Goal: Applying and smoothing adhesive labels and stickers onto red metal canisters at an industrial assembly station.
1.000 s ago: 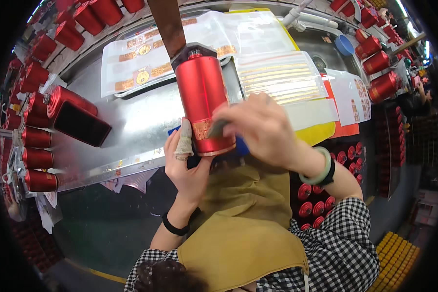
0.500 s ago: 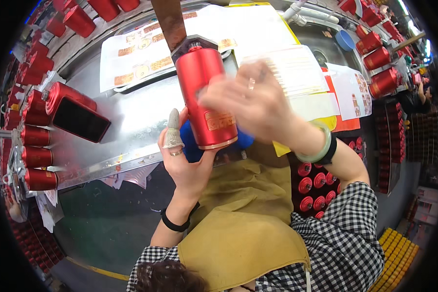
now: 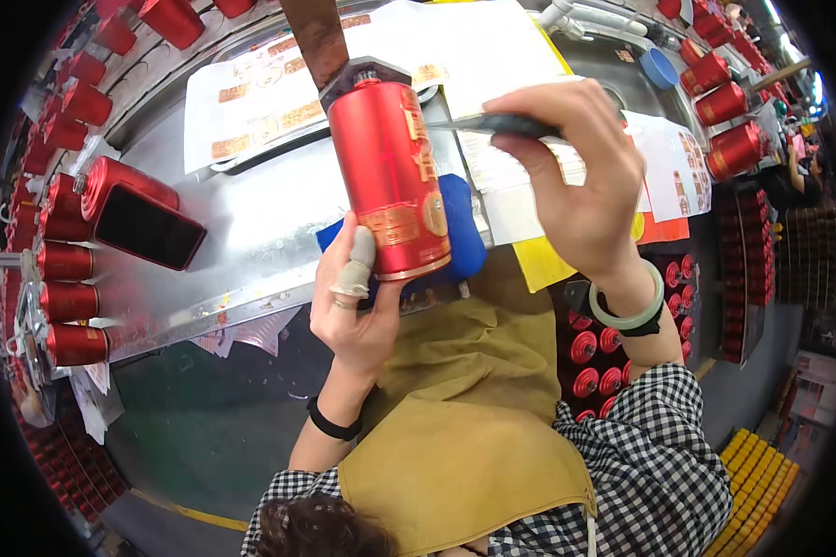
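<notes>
The left hand [image 3: 358, 311] grips the base of a red bottle [image 3: 390, 176], holding it tilted over a blue pad [image 3: 460, 237] on the metal desk [image 3: 251, 232]. The right hand [image 3: 581, 181] pinches a thin dark tool [image 3: 492, 123] whose tip touches the bottle's upper side, with sticker sheets [image 3: 251, 102] lying beyond.

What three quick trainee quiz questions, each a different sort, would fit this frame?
1. True or false: the left hand grips the tall red cylindrical bottle at its base.
2. What does the right hand hold? A) thin dark tool B) blue cap C) paper sheet
3. What lies under the bottle, on the metal worktable?

Key: 1 true; 2 A; 3 a blue pad.
</notes>
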The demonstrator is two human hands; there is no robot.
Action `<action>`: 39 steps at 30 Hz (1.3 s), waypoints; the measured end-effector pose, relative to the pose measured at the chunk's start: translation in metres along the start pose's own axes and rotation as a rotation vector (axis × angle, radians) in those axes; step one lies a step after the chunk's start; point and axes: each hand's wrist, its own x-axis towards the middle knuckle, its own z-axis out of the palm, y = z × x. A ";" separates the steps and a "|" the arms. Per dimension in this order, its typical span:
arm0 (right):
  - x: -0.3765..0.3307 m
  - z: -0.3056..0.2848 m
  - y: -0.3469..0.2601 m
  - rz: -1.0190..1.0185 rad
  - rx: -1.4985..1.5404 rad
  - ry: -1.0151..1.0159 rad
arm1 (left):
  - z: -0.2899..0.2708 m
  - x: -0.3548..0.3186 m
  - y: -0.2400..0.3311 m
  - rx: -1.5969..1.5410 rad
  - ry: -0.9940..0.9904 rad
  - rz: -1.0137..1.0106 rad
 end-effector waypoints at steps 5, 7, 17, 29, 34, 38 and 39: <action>-0.054 0.017 -0.006 -0.171 -0.076 -0.303 | -0.008 -0.004 -0.007 -0.017 -0.107 -0.120; -0.059 0.017 -0.020 -0.172 0.006 -0.351 | -0.011 -0.005 -0.010 0.115 -0.154 -0.050; -0.076 0.014 -0.021 -0.167 0.009 -0.330 | -0.009 -0.006 -0.015 -0.041 -0.195 -0.133; -0.093 -0.010 -0.032 0.503 0.249 -0.001 | -0.019 0.003 -0.010 0.215 -0.119 0.236; -0.101 -0.002 -0.034 0.635 0.274 0.153 | -0.026 0.022 0.003 0.366 -0.316 0.296; -0.097 0.004 -0.037 0.679 0.311 0.137 | -0.021 0.041 0.012 0.408 -0.366 0.400; -0.097 0.007 -0.038 0.676 0.312 0.146 | -0.019 0.044 0.013 0.409 -0.364 0.400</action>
